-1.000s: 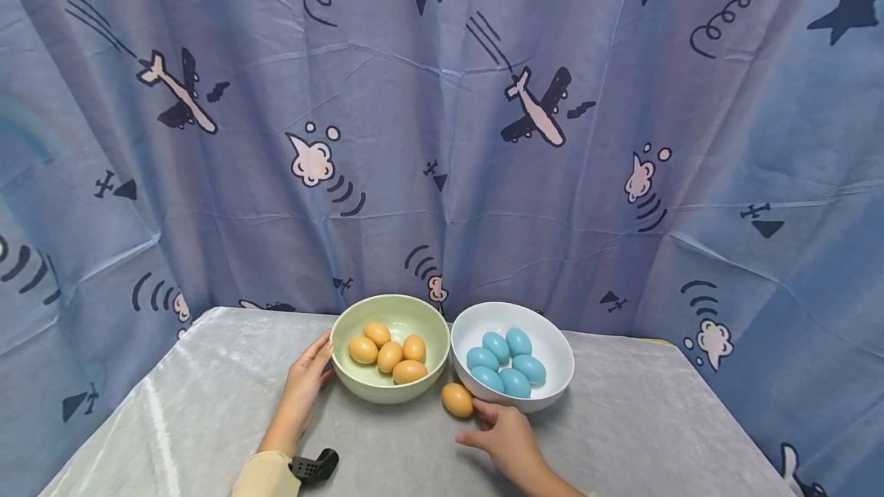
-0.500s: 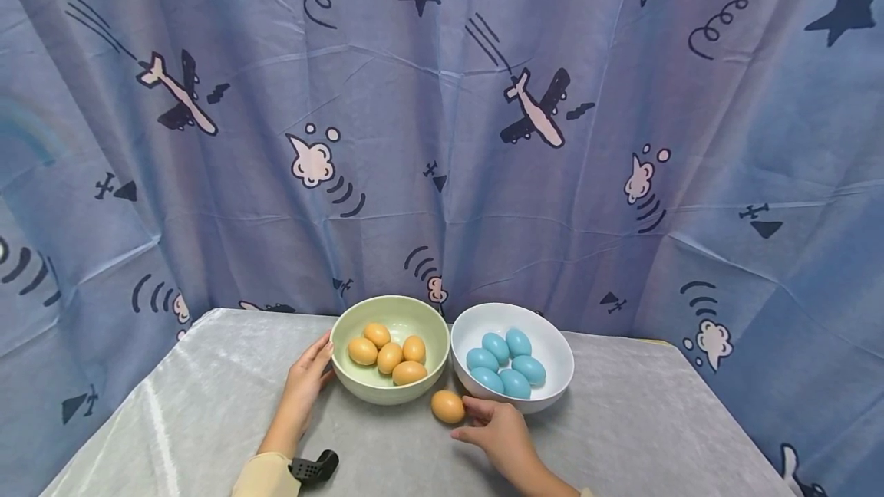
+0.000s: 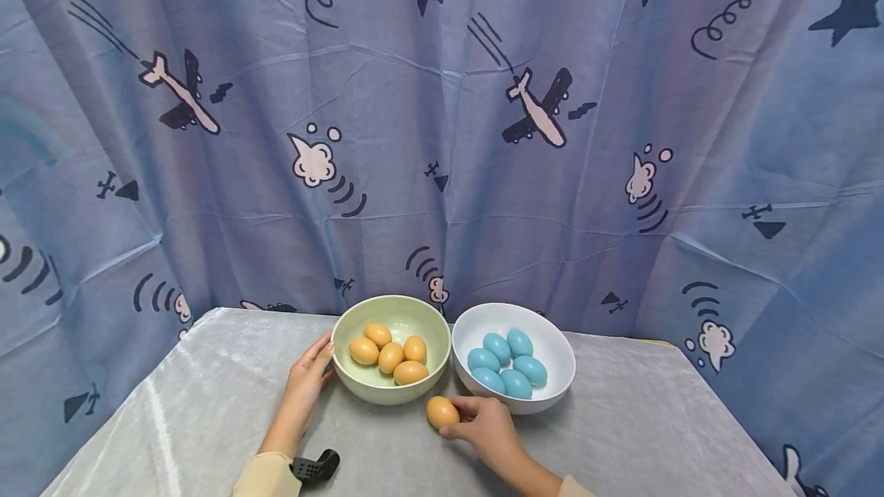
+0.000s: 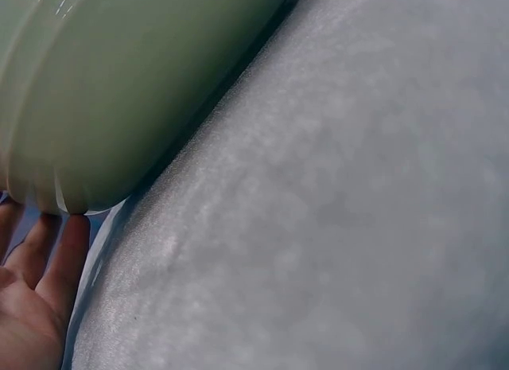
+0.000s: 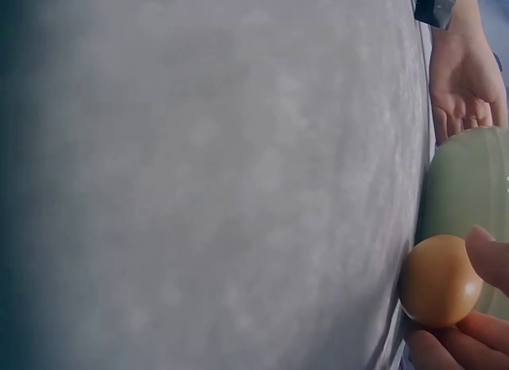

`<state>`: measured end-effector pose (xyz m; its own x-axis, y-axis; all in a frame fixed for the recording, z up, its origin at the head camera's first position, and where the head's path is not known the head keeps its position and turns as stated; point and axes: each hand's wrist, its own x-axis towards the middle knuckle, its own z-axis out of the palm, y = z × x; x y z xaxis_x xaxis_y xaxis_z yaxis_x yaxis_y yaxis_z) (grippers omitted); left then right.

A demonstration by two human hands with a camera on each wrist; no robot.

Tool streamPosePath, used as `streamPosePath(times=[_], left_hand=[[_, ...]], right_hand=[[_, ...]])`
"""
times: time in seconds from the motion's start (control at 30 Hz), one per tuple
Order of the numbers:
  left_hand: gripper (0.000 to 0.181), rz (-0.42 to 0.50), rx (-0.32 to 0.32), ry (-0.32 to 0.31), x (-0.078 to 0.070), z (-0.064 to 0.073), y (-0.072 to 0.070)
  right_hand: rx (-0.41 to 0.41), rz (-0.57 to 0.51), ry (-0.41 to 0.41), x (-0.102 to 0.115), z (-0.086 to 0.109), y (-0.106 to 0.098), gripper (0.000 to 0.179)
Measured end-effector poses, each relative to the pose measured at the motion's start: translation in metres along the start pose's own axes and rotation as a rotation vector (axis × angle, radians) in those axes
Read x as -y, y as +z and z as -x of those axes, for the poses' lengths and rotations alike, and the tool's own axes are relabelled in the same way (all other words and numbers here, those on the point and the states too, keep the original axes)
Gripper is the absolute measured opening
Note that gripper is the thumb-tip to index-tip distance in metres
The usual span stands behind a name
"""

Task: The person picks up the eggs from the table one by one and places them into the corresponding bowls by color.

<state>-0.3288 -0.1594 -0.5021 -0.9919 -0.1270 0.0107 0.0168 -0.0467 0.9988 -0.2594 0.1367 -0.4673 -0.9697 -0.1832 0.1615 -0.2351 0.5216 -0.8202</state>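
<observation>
My left hand (image 3: pixel 305 380) rests its extended fingers against the left side of a pale green bowl (image 3: pixel 390 397). In the left wrist view those fingers (image 4: pixel 65 262) touch the bowl's outer wall. Several orange eggs (image 3: pixel 390 357) lie inside that bowl. In front of the gap between the bowls, my right hand (image 3: pixel 483 429) has thumb and fingers around the right side of one more orange egg (image 3: pixel 440 411). The right wrist view puts the thumb on one side of this egg (image 5: pixel 439 281) and the fingers on the other.
A white bowl (image 3: pixel 556 393) with several blue eggs (image 3: pixel 514 383) stands right beside the green one. Both are near the back of a table with a grey cloth (image 3: pixel 642 420). A patterned blue curtain (image 3: pixel 387 198) hangs behind. A black device (image 3: pixel 315 466) sits at the left wrist.
The loose orange egg has moved left and nearer to me. My right hand has followed it, and its thumb and fingers have closed in on the egg. The left hand stays put.
</observation>
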Motion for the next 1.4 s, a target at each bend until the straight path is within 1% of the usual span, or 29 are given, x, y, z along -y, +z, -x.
streamPosePath(times=[0.23,0.47,0.6,0.7,0.87,1.0,1.13,1.3,1.4], left_hand=[[0.061,0.000,0.004,0.010,0.000,0.000,0.001],[0.061,0.004,0.004,0.014,0.000,0.001,0.001],[0.060,-0.005,0.005,0.016,-0.001,0.002,0.001],[0.060,-0.012,0.001,0.016,-0.001,0.002,0.000],[0.060,0.004,0.001,0.009,-0.002,0.003,-0.001],[0.060,0.009,-0.002,-0.004,-0.002,0.003,-0.001],[0.060,0.013,0.006,0.011,0.000,0.002,-0.001],[0.060,0.007,0.010,0.011,0.001,0.001,-0.001],[0.061,0.004,0.007,0.005,0.000,0.001,-0.001]], right_hand=[[-0.014,0.003,-0.022,-0.002,-0.005,0.007,0.041],[0.007,0.012,0.005,-0.001,-0.006,0.008,0.040],[0.027,-0.019,0.016,0.003,-0.002,0.005,0.042],[0.040,-0.063,0.016,0.009,-0.001,0.000,0.043],[0.056,-0.136,0.012,0.022,-0.005,-0.008,0.042],[0.032,-0.141,0.000,0.032,-0.013,-0.014,0.041],[-0.007,-0.142,0.003,0.042,-0.017,-0.018,0.041],[-0.059,-0.158,0.005,0.052,-0.022,-0.018,0.042],[-0.065,-0.148,0.002,0.055,-0.027,-0.016,0.042]])
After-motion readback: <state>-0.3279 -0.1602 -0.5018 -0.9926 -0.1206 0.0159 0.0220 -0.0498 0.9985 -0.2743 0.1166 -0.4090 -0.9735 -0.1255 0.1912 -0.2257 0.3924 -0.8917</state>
